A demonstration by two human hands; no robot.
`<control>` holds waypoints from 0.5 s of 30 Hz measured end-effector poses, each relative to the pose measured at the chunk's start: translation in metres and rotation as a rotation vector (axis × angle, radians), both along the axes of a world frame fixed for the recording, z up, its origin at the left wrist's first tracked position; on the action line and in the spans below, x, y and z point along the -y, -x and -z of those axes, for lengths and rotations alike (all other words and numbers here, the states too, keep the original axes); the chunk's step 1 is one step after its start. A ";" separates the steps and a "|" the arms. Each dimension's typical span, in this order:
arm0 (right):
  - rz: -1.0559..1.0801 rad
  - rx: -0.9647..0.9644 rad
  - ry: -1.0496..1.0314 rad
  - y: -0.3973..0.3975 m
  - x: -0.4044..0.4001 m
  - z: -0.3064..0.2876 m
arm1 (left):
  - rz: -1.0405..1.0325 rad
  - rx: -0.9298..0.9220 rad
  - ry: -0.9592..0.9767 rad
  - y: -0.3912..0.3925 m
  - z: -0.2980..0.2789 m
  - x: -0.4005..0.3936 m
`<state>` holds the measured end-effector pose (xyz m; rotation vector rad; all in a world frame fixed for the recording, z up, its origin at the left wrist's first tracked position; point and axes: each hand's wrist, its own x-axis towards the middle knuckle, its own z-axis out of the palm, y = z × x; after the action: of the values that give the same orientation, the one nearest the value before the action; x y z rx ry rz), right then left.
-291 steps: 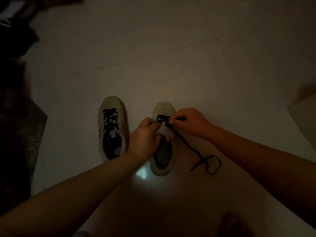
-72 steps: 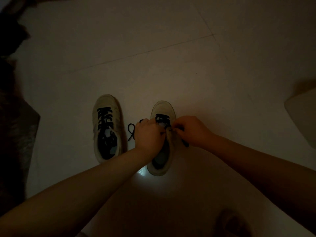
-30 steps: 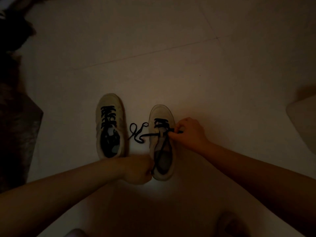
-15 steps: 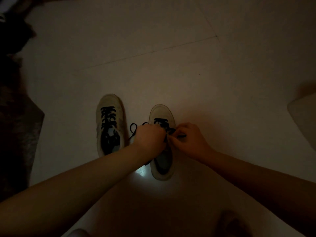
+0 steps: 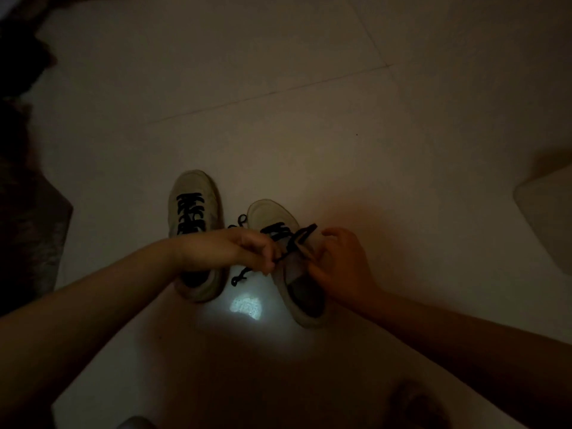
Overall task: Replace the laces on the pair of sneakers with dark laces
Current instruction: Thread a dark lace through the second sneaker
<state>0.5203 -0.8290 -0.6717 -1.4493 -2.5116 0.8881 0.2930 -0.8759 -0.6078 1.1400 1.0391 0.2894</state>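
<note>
Head view: on the tiled floor [image 5: 278, 88], the left hand [image 5: 235, 252] pinches the dark lace [image 5: 291, 246]. It should draw the lace snug and flat, I judge. The right hand [image 5: 337, 264] cups the right sneaker [image 5: 288, 274], fingers curled round its side. The sneaker's toe points away, its long axis tilted slightly leftward. The left sneaker [image 5: 195, 212] is already laced.

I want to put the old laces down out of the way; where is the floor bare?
Bare pale tiled floor lies beyond both sneakers' toes and right of the half-laced pale sneaker. It is crowded between that one and the fully laced pale sneaker, where the dark lace trails under the left hand.
</note>
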 end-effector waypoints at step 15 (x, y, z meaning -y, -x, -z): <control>0.022 -0.092 0.215 0.000 0.001 -0.009 | 0.041 -0.652 0.014 -0.058 0.006 -0.012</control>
<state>0.5201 -0.8295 -0.6624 -1.4528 -2.3902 1.2235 0.3507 -0.8635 -0.6142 1.2733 1.5789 -0.1396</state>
